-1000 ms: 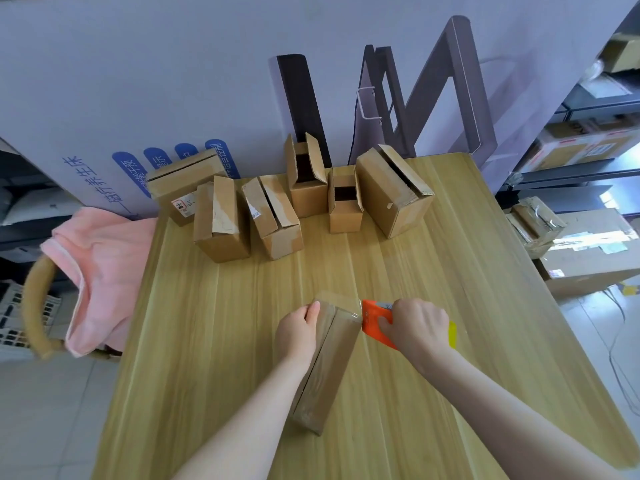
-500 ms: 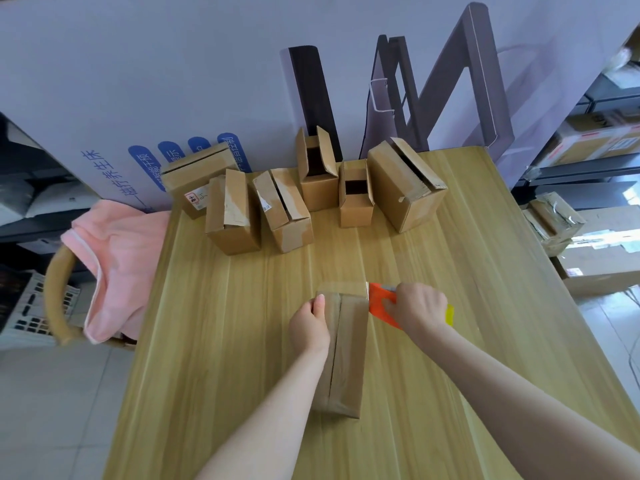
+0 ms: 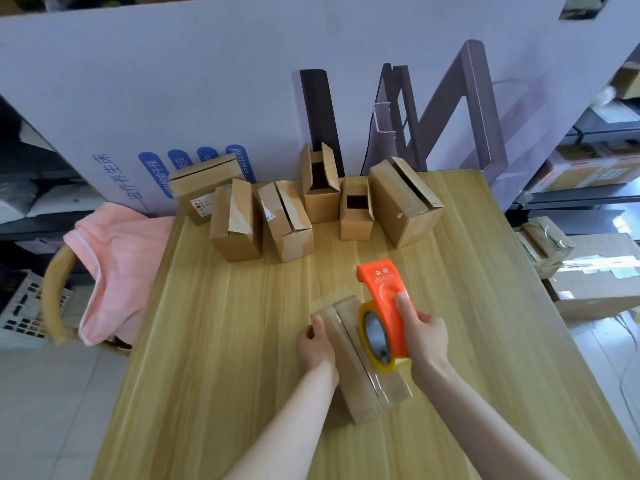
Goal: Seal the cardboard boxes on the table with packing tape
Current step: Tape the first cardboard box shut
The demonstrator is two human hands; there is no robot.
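A long cardboard box lies near the middle of the wooden table, with clear tape along its top seam. My left hand grips the box's left side near its far end. My right hand holds an orange tape dispenser with a yellowish tape roll, raised over the box's right half. Several other cardboard boxes stand in a row at the table's far edge, some with open flaps.
A big white printed carton panel stands behind the table. A pink cloth hangs over a chair back at the left. More boxes sit on the floor and shelves at the right.
The box has turned on the table. My right hand has lifted the dispenser from the box's far end and tilted it up above the box. My left hand keeps its hold.
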